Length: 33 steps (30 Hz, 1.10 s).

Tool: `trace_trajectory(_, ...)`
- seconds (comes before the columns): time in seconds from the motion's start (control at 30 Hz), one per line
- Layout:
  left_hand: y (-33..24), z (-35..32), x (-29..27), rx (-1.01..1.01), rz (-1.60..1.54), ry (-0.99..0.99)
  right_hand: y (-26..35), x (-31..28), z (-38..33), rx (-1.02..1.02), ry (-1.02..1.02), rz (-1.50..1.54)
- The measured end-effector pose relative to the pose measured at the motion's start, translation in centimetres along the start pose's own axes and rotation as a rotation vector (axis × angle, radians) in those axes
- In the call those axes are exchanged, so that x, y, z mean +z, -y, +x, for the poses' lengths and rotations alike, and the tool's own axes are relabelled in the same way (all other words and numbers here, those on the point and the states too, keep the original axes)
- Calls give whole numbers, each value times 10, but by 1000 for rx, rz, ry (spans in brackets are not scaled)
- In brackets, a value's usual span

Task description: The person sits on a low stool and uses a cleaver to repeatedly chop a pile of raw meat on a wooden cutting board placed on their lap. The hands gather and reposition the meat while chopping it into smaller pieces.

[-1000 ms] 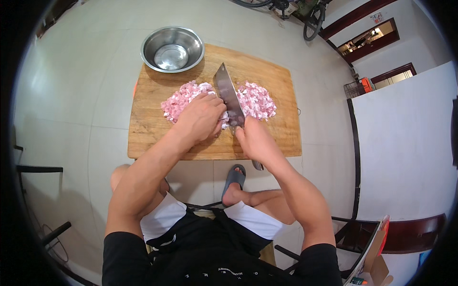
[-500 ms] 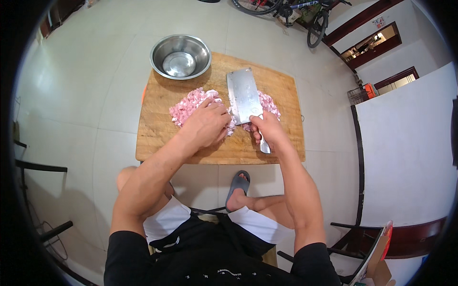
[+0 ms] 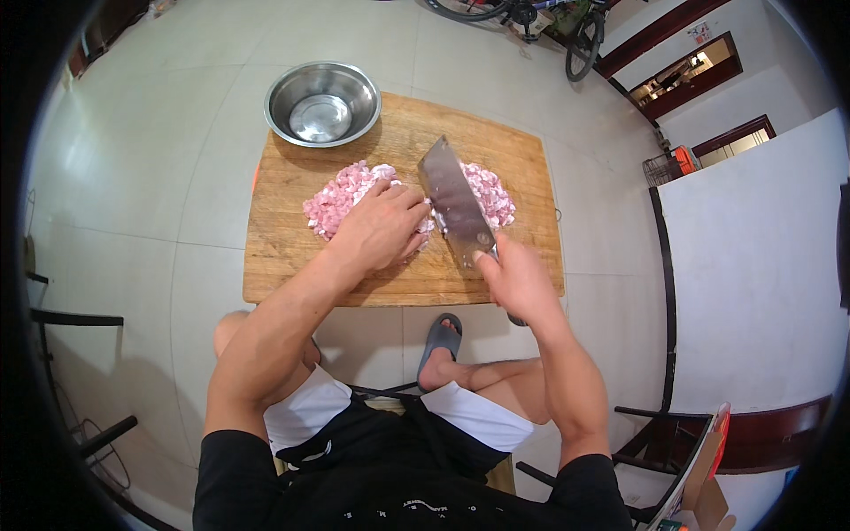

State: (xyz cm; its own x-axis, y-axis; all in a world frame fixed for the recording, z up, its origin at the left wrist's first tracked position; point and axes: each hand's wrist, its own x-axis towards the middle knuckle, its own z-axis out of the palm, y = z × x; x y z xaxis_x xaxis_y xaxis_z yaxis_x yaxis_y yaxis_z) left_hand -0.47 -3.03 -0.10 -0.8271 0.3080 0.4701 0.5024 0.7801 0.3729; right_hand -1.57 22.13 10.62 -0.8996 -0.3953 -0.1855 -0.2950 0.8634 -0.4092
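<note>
L forearm (image 3: pixel 288 323) ran diag. from lower L of frame up twd ctr; L hand (image 3: pixel 385 226) sat palm-down, just up-L of ctr, w/ fingers (image 3: pixel 414 212) bent & close tog. R forearm (image 3: pixel 574 380) ran from lower R, angled up-L; R hand (image 3: pixel 522 274) was R of ctr, clenched in a grip, thumb (image 3: pixel 485 264) fwd, other fingers mostly hidden. Both elbows bent, hands well apart.
</note>
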Motion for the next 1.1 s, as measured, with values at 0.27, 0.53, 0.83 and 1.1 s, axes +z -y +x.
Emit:
trace_trajectory(0.27,-1,2,8,1,68,44,1,12,-19,11,105,-3)
trace_trajectory(0.53,-1,2,13,-26,24,24,2,44,31,-237,-70,-107)
trace_trajectory(0.83,-1,-3,12,12,24,-65,8,37,57,-31,59,43)
trace_trajectory(1.1,-1,2,5,-86,-40,56,3,25,15,-1,101,14)
